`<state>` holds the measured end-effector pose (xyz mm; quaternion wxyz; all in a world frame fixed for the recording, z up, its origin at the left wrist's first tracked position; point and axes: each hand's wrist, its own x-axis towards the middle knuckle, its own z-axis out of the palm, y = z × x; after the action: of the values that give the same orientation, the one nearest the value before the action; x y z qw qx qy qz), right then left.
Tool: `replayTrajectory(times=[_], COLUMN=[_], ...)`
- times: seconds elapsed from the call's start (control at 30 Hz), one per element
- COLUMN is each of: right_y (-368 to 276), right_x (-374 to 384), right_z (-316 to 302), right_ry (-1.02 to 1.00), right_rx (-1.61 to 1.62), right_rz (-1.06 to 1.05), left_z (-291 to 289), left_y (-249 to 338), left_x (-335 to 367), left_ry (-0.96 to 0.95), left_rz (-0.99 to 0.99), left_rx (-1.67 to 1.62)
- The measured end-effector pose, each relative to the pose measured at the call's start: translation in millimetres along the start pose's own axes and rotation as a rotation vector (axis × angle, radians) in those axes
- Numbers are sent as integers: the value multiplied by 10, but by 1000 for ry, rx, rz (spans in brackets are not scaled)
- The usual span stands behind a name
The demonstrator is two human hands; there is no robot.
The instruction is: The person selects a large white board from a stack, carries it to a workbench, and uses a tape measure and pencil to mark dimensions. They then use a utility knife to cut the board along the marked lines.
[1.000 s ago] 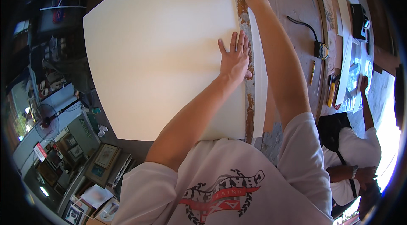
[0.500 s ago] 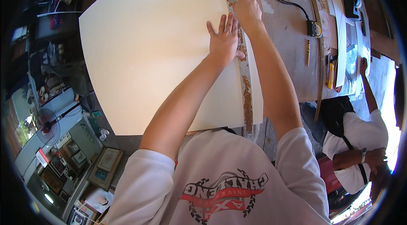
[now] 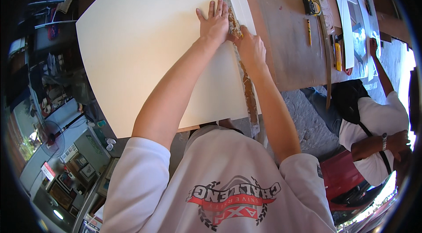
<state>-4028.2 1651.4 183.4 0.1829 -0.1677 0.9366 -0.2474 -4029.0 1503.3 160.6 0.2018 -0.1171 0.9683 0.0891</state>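
A large white sheet of board point(image 3: 149, 48) lies on the table in front of me. Along its right side runs a long worn straightedge point(image 3: 249, 92), grey with rusty brown patches. My left hand point(image 3: 214, 25) presses flat on the sheet with fingers spread, its thumb side against the straightedge. Just right of it, my right hand point(image 3: 252, 50) is closed at the straightedge's right edge. A bit of yellow shows at its fingers, apparently part of a small tool mostly hidden by the hand. A narrow white margin of board point(image 3: 239, 0) shows beyond the straightedge.
To the right on the brown table point(image 3: 281, 26) lie a tape measure point(image 3: 312, 7), a yellow pencil point(image 3: 309, 32), a yellow utility knife point(image 3: 338, 55) and long white strips point(image 3: 345, 22). Another person point(image 3: 373, 114) is at the right. A fan point(image 3: 52, 138) stands at left.
My right hand has slid toward me along the straightedge, from beyond my left hand to beside and slightly nearer than it. The left hand stays flat. The whole view has shifted slightly.
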Motion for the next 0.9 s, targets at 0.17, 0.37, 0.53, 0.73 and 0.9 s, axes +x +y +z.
replayTrajectory(times=[0.17,0.37,0.53,0.73,0.9], right_y=[167,371,537,729,887], right_x=[-353,-846,-1332,-1875,-2277], right_z=[37,99,94,68,113], right_ry=[-5,-9,-21,-90,-64], right_rx=[-3,1,-11,5,-34], right_rz=[76,125,150,173,205], left_z=[-36,-66,-78,-71,-44], left_y=[17,39,76,75,81], left_x=[0,-9,-17,1,25], left_ry=[-5,5,-6,33,23], left_rz=[0,-7,-22,-29,-29], left_rx=[69,86,120,140,192])
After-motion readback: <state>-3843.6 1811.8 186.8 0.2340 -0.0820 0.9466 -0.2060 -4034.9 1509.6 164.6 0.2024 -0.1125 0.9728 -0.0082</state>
